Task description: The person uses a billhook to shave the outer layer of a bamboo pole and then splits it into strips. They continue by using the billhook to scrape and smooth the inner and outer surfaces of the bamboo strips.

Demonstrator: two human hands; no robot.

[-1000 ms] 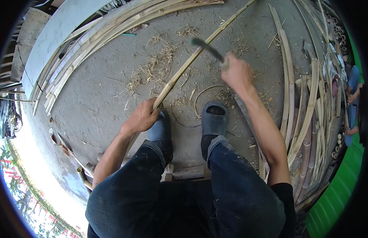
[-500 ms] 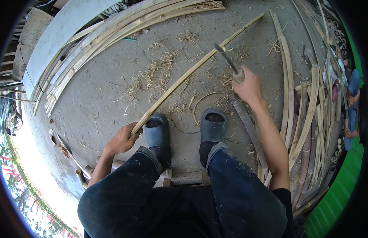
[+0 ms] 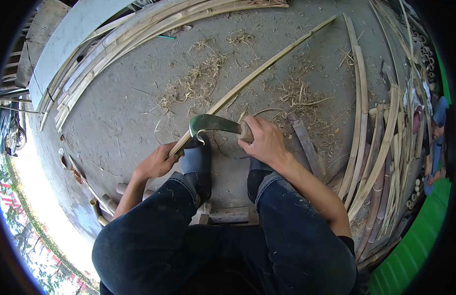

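Observation:
My left hand (image 3: 157, 161) is closed around the near end of a long split bamboo strip (image 3: 251, 77), which slants away to the upper right. In my right hand (image 3: 265, 139) is the handle of a curved-blade knife (image 3: 215, 123), shaped like a sickle or billhook. Its blade tip touches or lies right beside the strip, a short way past my left hand. A thin curled shaving (image 3: 202, 137) hangs at the blade's tip. My slippered feet stand beneath, partly hidden by the knife and my right hand.
Shavings (image 3: 198, 81) litter the concrete floor (image 3: 134, 108). Long bamboo strips (image 3: 154, 27) lie at the upper left, and more bamboo pieces (image 3: 380, 162) are piled along the right. A dark bamboo slat (image 3: 306, 142) lies near my right foot. Another person's hand (image 3: 438, 132) shows at the right edge.
My right hand has drawn the knife from far up the strip down toward my left hand. The left hand keeps its hold on the strip.

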